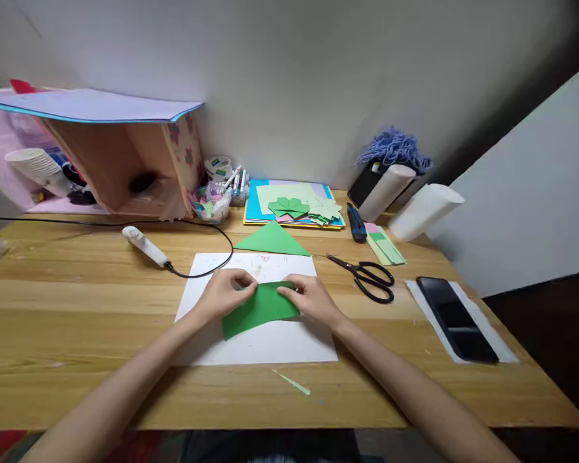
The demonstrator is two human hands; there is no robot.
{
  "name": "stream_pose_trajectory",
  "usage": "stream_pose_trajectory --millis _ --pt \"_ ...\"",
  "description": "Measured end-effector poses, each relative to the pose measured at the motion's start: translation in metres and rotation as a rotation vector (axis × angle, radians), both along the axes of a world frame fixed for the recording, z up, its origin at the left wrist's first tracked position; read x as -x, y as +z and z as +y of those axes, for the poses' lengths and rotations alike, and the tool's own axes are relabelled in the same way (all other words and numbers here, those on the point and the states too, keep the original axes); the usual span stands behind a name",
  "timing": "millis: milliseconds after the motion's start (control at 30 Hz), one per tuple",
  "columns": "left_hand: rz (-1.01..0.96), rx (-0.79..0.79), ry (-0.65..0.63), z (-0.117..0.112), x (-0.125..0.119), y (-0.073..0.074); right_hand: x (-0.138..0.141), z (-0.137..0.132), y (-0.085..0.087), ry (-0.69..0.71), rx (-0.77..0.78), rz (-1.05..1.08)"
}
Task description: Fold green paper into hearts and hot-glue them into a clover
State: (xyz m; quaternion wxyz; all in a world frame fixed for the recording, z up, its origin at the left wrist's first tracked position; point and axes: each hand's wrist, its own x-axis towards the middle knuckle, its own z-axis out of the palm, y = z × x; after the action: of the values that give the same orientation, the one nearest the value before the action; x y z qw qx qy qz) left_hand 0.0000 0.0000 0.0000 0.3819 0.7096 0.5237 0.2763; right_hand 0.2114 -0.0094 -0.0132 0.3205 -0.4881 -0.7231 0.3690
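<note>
Both hands hold a piece of green paper [258, 308] by its far edge, above a white sheet [265, 344] with a few reddish marks. My left hand [226, 292] pinches the edge on the left between thumb and fingers. On the right, my right hand [313, 298] grips the paper with the thumb on top; some fingertips are hidden behind it. Just beyond the white sheet lies a green paper triangle [274, 240]. Black-handled scissors [367, 276] rest on the table to the right of my right hand.
A white corded tool [145, 245] lies left, its black cable crossing the table. Behind stand an open box [183, 154], a tub of scraps [212, 206] and stacked papers with green cutouts [289, 207]. Rightward are a blue cutter [356, 223], paper rolls [424, 212] and a phone [456, 318].
</note>
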Motion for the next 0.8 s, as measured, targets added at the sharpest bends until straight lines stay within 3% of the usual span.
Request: stream_pose_trajectory --millis 267,333,433,500,567,633,700,800 --pt "-0.033 0.104 0.093 0.02 0.019 -0.001 -0.025 0.02 -0.004 -0.143 0.225 0.317" --pt "0.009 0.028 0.153 0.023 0.025 -0.002 -0.031 0.025 -0.007 -0.173 0.286 0.4" --pt "0.105 -0.252 0.249 0.02 0.024 -0.006 -0.035 0.03 -0.014 -0.215 0.339 0.431" --pt "0.164 -0.463 0.126 0.014 0.017 -0.008 -0.034 0.031 -0.018 -0.217 0.347 0.412" --pt "0.244 -0.635 -0.161 0.008 0.008 -0.01 -0.033 0.031 -0.02 -0.205 0.355 0.4" --pt "0.335 -0.762 -0.364 0.004 0.001 -0.012 -0.031 0.03 -0.02 -0.18 0.38 0.4" --pt "0.397 -0.841 -0.408 0.003 0.0 -0.014 -0.03 0.029 -0.019 -0.146 0.4 0.411" --pt "0.382 -0.887 -0.347 0.004 0.003 -0.017 -0.03 0.027 -0.013 -0.092 0.437 0.431"
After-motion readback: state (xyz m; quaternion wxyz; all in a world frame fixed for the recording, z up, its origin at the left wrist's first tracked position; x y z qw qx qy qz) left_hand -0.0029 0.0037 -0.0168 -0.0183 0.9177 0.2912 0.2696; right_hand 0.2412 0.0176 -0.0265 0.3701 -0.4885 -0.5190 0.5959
